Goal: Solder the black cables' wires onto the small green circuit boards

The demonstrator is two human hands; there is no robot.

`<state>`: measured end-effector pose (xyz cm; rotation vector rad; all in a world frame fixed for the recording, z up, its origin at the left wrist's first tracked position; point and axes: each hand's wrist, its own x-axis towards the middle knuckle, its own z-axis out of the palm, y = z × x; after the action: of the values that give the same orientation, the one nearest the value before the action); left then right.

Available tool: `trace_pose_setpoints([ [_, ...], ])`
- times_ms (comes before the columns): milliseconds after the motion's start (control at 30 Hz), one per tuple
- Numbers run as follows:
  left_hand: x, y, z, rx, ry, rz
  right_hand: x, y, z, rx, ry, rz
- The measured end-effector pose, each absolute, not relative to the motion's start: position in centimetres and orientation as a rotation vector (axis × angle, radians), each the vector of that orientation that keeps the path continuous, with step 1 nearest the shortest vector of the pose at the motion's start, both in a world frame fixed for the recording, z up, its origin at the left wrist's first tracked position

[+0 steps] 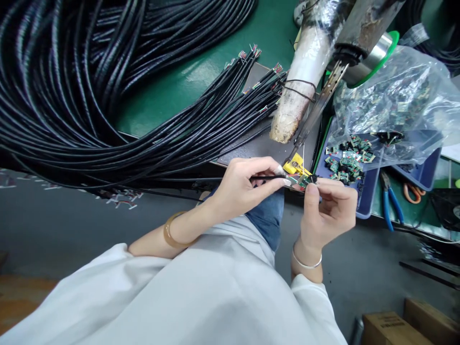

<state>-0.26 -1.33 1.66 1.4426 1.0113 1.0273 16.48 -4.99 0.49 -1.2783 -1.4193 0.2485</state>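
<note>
My left hand (247,184) pinches a black cable (268,178) close to its stripped end, where thin coloured wires fan out. Between thumb and fingers, my right hand (328,203) grips a small green circuit board (304,181). The wire ends meet the board, but whether they are joined is too small to tell. Just beyond the fingertips sits a yellow clamp (296,165), with the tip of a soldering iron (318,112) above it. Solder wire (304,154) hangs down beside the iron.
A large bundle of black cables (143,148) covers the left. On the right are a blue tray (368,191) of circuit boards, a plastic bag (398,100) of more boards, blue-handled pliers (390,201) and orange-handled scissors (413,192). A plastic-wrapped pipe (302,81) slants down overhead.
</note>
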Motion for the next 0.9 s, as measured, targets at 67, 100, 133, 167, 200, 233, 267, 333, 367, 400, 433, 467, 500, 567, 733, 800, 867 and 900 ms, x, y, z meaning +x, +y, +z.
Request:
trace_pose_setpoints([
  [67,-0.6,-1.4,1.6,1.359,0.947,1.034,16.4,-5.2,0.2,-1.305,-1.411,0.388],
  [100,-0.7,-1.4,1.6,1.287,0.902,0.995,16.4,-5.4,0.2,-1.339,-1.414,0.505],
  [133,-0.9,-1.4,1.5,1.211,0.863,0.943,16.4,-5.5,0.3,-1.37,-1.409,0.598],
  [167,-1.0,-1.3,1.5,1.144,0.832,0.891,16.3,-5.6,0.5,-1.391,-1.393,0.631],
  [200,-1.1,-1.3,1.4,1.091,0.81,0.85,16.3,-5.8,0.8,-1.401,-1.362,0.596],
  [233,-1.1,-1.3,1.4,1.056,0.794,0.825,16.3,-5.9,1.1,-1.401,-1.325,0.51],
  [267,-1.2,-1.3,1.3,1.039,0.781,0.815,16.3,-6.0,1.5,-1.398,-1.291,0.405],
  [333,-1.2,-1.5,1.3,1.04,0.755,0.825,16.3,-6.1,2.2,-1.405,-1.293,0.29],
  [367,-1.2,-1.6,1.2,1.052,0.744,0.83,16.3,-6.1,2.4,-1.417,-1.329,0.303],
  [400,-1.2,-1.8,1.2,1.066,0.736,0.835,16.3,-6.1,2.6,-1.427,-1.373,0.337],
  [433,-1.2,-1.9,1.1,1.081,0.735,0.836,16.2,-6.0,2.7,-1.432,-1.414,0.36],
  [467,-1.2,-2.0,1.1,1.094,0.738,0.837,16.1,-6.0,2.7,-1.429,-1.444,0.361],
  [500,-1.2,-2.1,1.1,1.106,0.745,0.839,16.0,-6.0,2.6,-1.42,-1.463,0.342],
  [567,-1.2,-2.2,1.0,1.128,0.761,0.842,15.8,-6.1,2.3,-1.399,-1.485,0.262],
  [733,-0.9,-2.3,0.7,1.163,0.789,0.869,15.7,-6.8,1.6,-1.374,-1.651,0.184],
  [800,-0.8,-2.3,0.6,1.181,0.818,0.878,15.8,-7.0,1.4,-1.367,-1.709,0.163],
  [867,-0.7,-2.4,0.4,1.196,0.844,0.882,15.9,-7.1,1.3,-1.35,-1.755,0.14],
  [900,-0.7,-2.4,0.4,1.198,0.85,0.887,16.0,-7.1,1.3,-1.339,-1.779,0.132],
])
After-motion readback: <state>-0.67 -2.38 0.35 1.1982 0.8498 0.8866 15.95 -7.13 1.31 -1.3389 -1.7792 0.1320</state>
